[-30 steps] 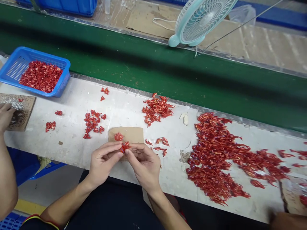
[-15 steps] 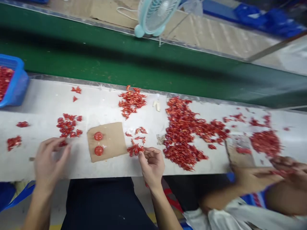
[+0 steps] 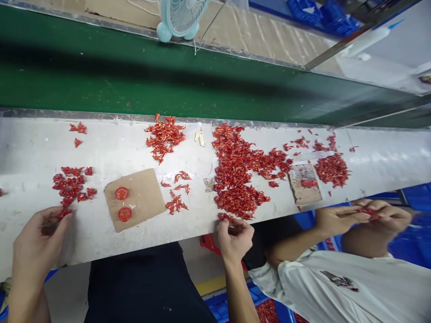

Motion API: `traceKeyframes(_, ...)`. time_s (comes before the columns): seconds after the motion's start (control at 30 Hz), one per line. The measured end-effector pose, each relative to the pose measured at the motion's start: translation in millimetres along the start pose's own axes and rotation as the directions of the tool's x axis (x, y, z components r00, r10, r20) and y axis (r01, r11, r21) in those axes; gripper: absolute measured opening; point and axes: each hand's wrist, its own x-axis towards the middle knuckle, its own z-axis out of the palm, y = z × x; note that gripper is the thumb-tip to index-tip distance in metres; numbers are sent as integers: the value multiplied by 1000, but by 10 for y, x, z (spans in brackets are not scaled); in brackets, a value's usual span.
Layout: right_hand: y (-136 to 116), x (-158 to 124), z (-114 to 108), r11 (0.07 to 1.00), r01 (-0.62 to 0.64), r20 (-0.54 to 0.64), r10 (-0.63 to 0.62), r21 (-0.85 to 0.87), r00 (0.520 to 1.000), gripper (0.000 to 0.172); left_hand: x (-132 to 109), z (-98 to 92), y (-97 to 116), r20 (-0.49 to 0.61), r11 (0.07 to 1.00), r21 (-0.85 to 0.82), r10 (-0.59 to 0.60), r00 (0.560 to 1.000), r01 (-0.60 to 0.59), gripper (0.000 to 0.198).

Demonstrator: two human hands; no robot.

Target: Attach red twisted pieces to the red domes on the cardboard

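My left hand (image 3: 38, 240) curls at the near edge of the white bench, its fingertips pinching a small red plastic piece (image 3: 63, 213) just below a small cluster of red pieces (image 3: 72, 183). My right hand (image 3: 235, 235) sits at the bench edge, fingers closed at the near fringe of the big pile of red curved pieces (image 3: 240, 172); what it holds is hidden. Between my hands lies a cardboard square (image 3: 141, 197) with two red round caps (image 3: 121, 194) on it.
A co-worker in a white shirt (image 3: 336, 282) sits at my right, both hands (image 3: 367, 217) working a red piece beside a second cardboard pad (image 3: 305, 190). Another red heap (image 3: 164, 134) lies far on the bench. A green conveyor belt (image 3: 134, 76) runs behind, with a small fan (image 3: 182, 18) beyond.
My hands have parted: the left went out to the small cluster at left, the right to the big pile. A second round cap now lies on the cardboard. The view swung right.
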Motion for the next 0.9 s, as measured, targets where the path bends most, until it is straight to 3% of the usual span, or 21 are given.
traceKeyframes(0.1, -31, 81, -12, 998, -43, 49, 45, -48, 998, 35, 6, 9, 0, -16, 977, -201, -78, 997, 73, 50)
traceKeyframes(0.2, -79, 159, -20, 998, -51, 95, 55, -45, 994, 35, -55, 1, 69, -12, 943, -322, -92, 996, 84, 43)
traceKeyframes(0.4, -223, 227, -73, 999, 28, -30, -29, -36, 999, 31, -247, -22, 222, -59, 808, -582, -154, 986, 92, 32)
traceKeyframes(0.47, -389, 223, -85, 993, 117, 121, -121, 33, 985, 29, -302, 9, 248, -15, 721, -685, -150, 989, 99, 29)
traceKeyframes(0.5, -493, 215, -82, 979, 180, 263, -198, 90, 944, 27, -329, 34, 262, 24, 673, -732, -134, 991, 108, 27)
traceKeyframes(0.57, -712, 186, -49, 929, 285, 534, -369, 235, 761, 24, -384, 97, 299, 108, 602, -787, -81, 991, 135, 24)
traceKeyframes(0.63, -897, 155, 20, 881, 341, 648, -473, 329, 597, 24, -442, 170, 349, 170, 575, -804, -19, 985, 150, 20)
traceKeyframes(0.7, -1014, 135, 106, 857, 375, 669, -512, 354, 538, 26, -497, 239, 402, 220, 565, -810, 38, 975, 160, 18)
traceKeyframes(0.9, -1071, 210, 187, 864, 364, 739, -492, 348, 461, 23, -594, 381, 501, 370, 522, -806, 78, 926, 278, 21)
